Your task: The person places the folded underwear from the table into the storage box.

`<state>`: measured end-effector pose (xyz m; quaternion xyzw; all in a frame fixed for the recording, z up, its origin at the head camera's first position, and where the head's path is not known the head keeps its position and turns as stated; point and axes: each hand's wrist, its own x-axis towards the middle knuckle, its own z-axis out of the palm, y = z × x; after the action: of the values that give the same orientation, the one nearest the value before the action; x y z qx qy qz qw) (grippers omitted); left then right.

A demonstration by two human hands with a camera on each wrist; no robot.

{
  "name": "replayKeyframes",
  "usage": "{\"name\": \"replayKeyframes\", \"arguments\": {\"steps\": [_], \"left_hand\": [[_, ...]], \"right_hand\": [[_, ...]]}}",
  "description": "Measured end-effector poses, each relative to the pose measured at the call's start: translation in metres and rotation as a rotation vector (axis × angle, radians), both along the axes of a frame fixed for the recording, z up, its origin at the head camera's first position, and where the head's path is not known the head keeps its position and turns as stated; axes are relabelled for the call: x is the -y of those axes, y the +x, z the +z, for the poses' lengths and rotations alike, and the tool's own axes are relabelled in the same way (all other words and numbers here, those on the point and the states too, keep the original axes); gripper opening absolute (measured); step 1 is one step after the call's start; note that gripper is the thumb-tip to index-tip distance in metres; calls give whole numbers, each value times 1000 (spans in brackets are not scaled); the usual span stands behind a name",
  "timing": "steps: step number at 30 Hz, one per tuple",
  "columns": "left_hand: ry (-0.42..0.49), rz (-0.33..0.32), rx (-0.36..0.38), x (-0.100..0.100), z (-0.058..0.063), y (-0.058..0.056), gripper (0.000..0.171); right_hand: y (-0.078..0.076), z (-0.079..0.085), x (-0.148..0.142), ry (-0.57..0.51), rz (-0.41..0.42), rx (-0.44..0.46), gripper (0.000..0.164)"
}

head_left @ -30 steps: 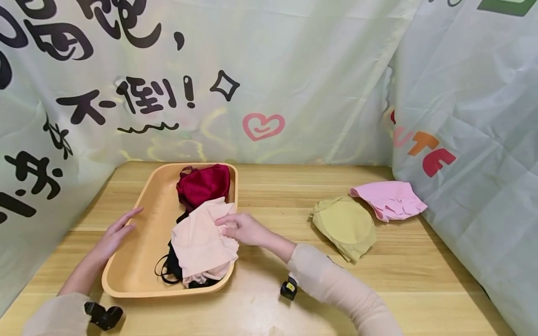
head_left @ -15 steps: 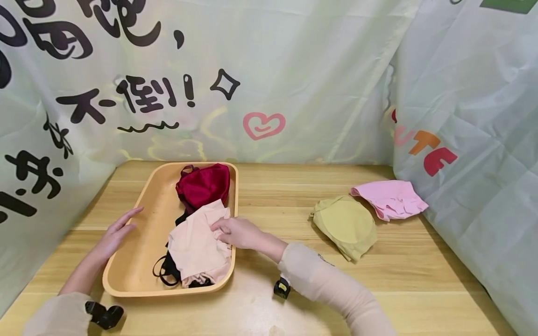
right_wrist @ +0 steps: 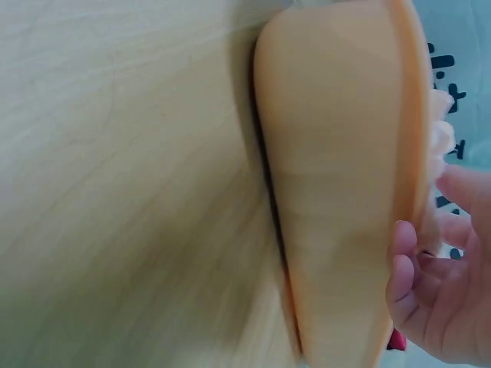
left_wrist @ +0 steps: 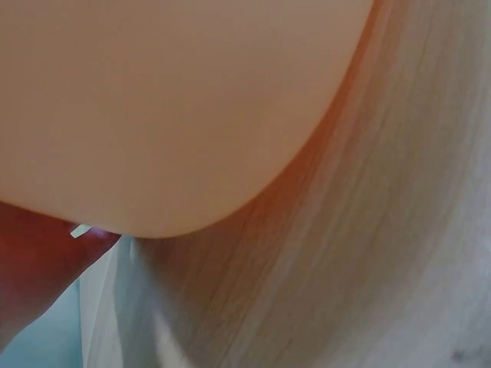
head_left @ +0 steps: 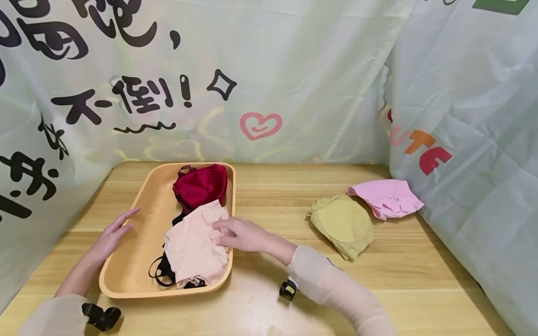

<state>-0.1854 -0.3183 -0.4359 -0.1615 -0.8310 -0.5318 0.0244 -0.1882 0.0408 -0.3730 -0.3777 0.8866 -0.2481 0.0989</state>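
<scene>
My left hand [head_left: 110, 239] rests on the left wall of an orange-tan tray [head_left: 136, 261], its fingers fairly straight. In the left wrist view the tray's outer side fills much of the picture. My right hand [head_left: 245, 235] reaches over the right rim and touches pale pink folded underwear [head_left: 195, 252] inside the tray. Its thumb and index finger lie apart on the fabric; in the right wrist view the lower fingers bend loosely at the rim. Behind the underwear sits a dark red bra [head_left: 201, 186]. A black strappy garment [head_left: 165, 269] shows beneath the pale pink fabric, mostly hidden.
On the wooden table [head_left: 269, 196], to the right, lie an olive-yellow folded garment [head_left: 342, 224] and a pink ruffled garment [head_left: 386, 198]. Printed cloth curtains [head_left: 294, 84] stand behind the table and at both sides. The tray's left half shows bare floor.
The pale pink underwear has shifted left, fully inside the right rim. My right hand moved left with it, and its thumb and index finger have spread apart. My left hand stayed put.
</scene>
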Motion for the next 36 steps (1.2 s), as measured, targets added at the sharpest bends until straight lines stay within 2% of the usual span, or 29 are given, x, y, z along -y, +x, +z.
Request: {"name": "replayKeyframes", "arguments": {"steps": [3, 8, 13, 22, 26, 36], "left_hand": [[-7, 1, 6, 0, 0, 0, 44], [-15, 7, 2, 0, 1, 0, 44], [-17, 10, 4, 0, 2, 0, 44], [-33, 22, 19, 1, 2, 0, 44], [-27, 22, 15, 0, 1, 0, 44], [-22, 17, 12, 1, 1, -1, 44]], "right_hand": [[2, 5, -10, -72, -26, 11, 39], [0, 11, -29, -212, -82, 124, 40], [-5, 16, -58, -229, -147, 165, 42], [-12, 37, -116, -266, -287, 217, 41], [-11, 36, -137, -252, -324, 208, 42], [-7, 20, -173, -267, -409, 199, 42]]}}
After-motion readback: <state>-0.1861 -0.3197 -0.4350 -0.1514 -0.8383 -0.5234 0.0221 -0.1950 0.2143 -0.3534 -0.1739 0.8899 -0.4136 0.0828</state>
